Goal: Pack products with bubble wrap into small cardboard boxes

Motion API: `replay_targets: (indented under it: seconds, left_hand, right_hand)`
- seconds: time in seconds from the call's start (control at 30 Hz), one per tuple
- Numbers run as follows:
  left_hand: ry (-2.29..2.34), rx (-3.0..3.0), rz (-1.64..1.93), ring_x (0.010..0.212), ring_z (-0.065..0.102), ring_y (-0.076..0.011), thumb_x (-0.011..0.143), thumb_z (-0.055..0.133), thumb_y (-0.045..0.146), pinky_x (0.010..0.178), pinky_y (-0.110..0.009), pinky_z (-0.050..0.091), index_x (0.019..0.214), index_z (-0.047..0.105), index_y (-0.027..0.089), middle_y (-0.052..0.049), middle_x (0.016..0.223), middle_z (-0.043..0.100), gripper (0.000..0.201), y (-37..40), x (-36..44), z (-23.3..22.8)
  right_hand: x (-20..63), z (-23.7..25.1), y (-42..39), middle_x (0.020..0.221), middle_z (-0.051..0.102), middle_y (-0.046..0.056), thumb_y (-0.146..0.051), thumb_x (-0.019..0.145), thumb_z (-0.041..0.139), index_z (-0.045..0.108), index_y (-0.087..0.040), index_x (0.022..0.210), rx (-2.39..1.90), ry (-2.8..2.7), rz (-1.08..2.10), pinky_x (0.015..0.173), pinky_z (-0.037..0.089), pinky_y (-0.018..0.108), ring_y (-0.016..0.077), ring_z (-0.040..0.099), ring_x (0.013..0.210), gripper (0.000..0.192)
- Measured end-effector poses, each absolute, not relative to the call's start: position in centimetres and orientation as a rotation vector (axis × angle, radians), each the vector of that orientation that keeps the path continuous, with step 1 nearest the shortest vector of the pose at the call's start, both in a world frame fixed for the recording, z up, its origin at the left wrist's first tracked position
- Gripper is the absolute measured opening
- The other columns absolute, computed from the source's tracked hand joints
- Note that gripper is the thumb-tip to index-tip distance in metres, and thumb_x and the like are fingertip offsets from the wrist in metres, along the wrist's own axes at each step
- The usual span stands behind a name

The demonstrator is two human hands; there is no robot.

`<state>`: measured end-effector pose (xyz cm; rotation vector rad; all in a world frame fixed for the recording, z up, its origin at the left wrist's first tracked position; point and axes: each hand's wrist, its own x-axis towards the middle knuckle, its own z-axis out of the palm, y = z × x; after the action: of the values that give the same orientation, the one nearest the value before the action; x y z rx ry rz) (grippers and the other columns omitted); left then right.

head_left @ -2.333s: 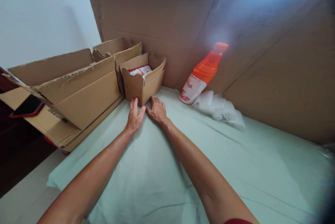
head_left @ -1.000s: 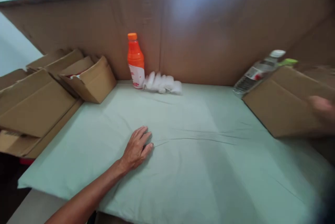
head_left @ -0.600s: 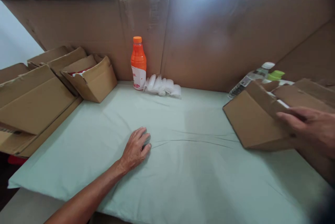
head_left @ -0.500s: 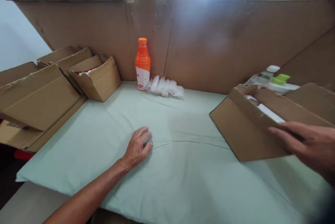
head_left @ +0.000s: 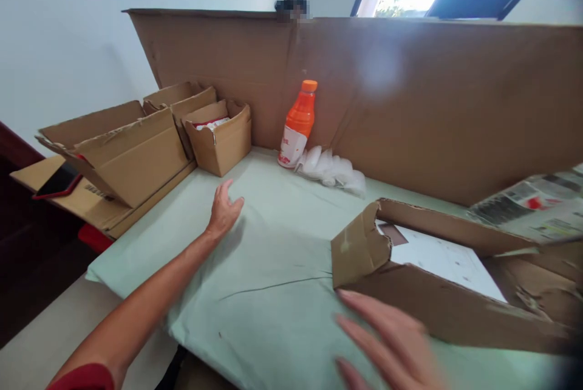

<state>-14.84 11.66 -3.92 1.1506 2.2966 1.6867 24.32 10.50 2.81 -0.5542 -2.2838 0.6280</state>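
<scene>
My left hand hovers over the pale green cloth, fingers stretched out and holding nothing, a little short of a small cardboard box with red and white contents. Blurred by motion, my right hand has its fingers spread over the cloth, in front of a long open cardboard box. Inside that box lies a flat white piece with a brown patch. Whether my right fingers touch the box is unclear. An orange-capped bottle stands against the cardboard wall, with rolled clear plastic beside it.
Larger open cardboard boxes stand at the left on a flattened carton, with a dark, red-edged flat object nearby. A tall cardboard panel closes off the back. Printed clear plastic packaging lies at the right rear.
My right hand has come away from the right-hand box and moved left. That box now sits lower and turned. My left hand has moved forward towards the small box. The view has swung.
</scene>
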Motion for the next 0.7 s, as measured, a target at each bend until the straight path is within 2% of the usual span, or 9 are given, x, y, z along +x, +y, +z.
replay_targets:
  seconds: [0.07, 0.1, 0.2, 0.4, 0.57, 0.7]
  left_hand:
    - [2.335, 1.021, 1.758, 0.135, 0.049, -0.0318, 0.076, 0.061, 0.021, 0.113, -0.051, 0.042, 0.140, 0.048, 0.016, -0.017, 0.137, 0.054, 0.065, 13.1, -17.4, -4.2]
    - [2.345, 0.968, 1.790, 0.137, 0.047, -0.0320, 0.075, 0.061, 0.020, 0.116, -0.052, 0.039, 0.141, 0.046, 0.016, -0.017, 0.139, 0.052, 0.067, 13.7, -18.5, -4.4]
    - [2.334, 0.869, 1.860, 0.142, 0.042, -0.0332, 0.076, 0.060, 0.018, 0.119, -0.055, 0.032, 0.144, 0.039, 0.015, -0.020, 0.146, 0.046, 0.071, 15.0, -20.9, -5.2]
    - [2.217, 0.859, 1.906, 0.152, 0.031, -0.0297, 0.079, 0.059, 0.016, 0.124, -0.051, 0.027, 0.151, 0.033, 0.017, -0.019, 0.159, 0.035, 0.077, 16.0, -22.7, -7.2]
    - [2.167, 0.861, 1.854, 0.150, 0.036, -0.0279, 0.081, 0.053, 0.012, 0.123, -0.049, 0.030, 0.154, 0.031, 0.018, -0.017, 0.160, 0.039, 0.077, 16.4, -23.9, -7.9]
    - [2.177, 0.883, 1.810, 0.150, 0.036, -0.0267, 0.077, 0.053, 0.007, 0.126, -0.045, 0.025, 0.154, 0.035, 0.016, -0.015, 0.159, 0.042, 0.079, 16.4, -23.6, -7.6]
  right_hand:
    - [17.9, 0.3, 10.4, 0.150, 0.053, 0.010, -0.030, 0.085, 0.068, 0.046, -0.043, 0.150, -0.419, -2.489, 0.638, 0.099, 0.053, 0.058, 0.0330, 0.056, 0.132, 0.070]
    - [14.5, -0.9, 11.1, 0.152, 0.050, 0.011, -0.031, 0.088, 0.064, 0.044, -0.039, 0.151, -0.416, -2.497, 0.681, 0.101, 0.053, 0.057, 0.0316, 0.055, 0.134, 0.067]
    - [4.2, -3.2, 15.7, 0.151, 0.051, 0.016, -0.036, 0.089, 0.059, 0.050, -0.024, 0.147, -0.591, -2.420, 0.873, 0.106, 0.051, 0.055, 0.0317, 0.051, 0.139, 0.060]
    - [-12.6, -4.5, 25.9, 0.157, 0.040, 0.024, -0.038, 0.076, 0.072, 0.029, -0.009, 0.156, -0.786, -2.302, 1.142, 0.108, 0.049, 0.048, 0.0330, 0.047, 0.141, 0.096]
    - [-19.4, -5.0, 28.1, 0.159, 0.035, 0.026, -0.041, 0.068, 0.081, 0.023, -0.005, 0.157, -0.786, -2.348, 1.023, 0.120, 0.033, 0.050, 0.0347, 0.036, 0.148, 0.112]
    - [-20.7, -4.9, 28.2, 0.156, 0.042, 0.025, -0.044, 0.070, 0.081, 0.025, -0.007, 0.156, -0.882, -2.411, 0.845, 0.117, 0.035, 0.049, 0.0354, 0.041, 0.145, 0.109]
